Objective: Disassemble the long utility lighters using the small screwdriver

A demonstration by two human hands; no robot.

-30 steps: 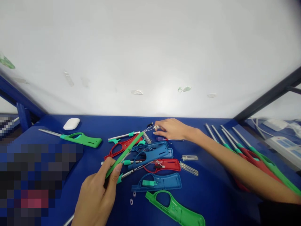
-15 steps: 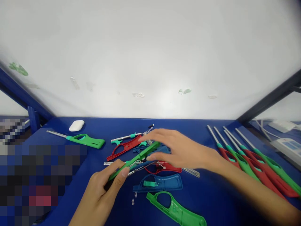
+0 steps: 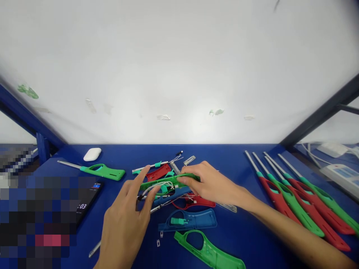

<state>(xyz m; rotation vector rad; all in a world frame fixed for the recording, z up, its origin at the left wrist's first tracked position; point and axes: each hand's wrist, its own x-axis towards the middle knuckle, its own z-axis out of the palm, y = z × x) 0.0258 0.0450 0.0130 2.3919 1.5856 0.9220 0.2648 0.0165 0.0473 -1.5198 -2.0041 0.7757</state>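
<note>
Lying nearest, a loose green casing (image 3: 221, 257) rests on the blue table (image 3: 151, 257); just beyond it, a blue casing (image 3: 203, 219) contains a teal part (image 3: 179, 221). Next, the right hand (image 3: 213, 184) grips the right end of a held green casing (image 3: 165, 180), above other parts, with white wires (image 3: 169, 183) along it. The left hand (image 3: 120, 220) is open, thumb and index finger spread near the opposite end; contact cannot be confirmed. Behind are a red casing (image 3: 158, 173) and clear containers (image 3: 189, 160). A white case (image 3: 92, 154) lies at far left, before the wall (image 3: 179, 67).
</note>
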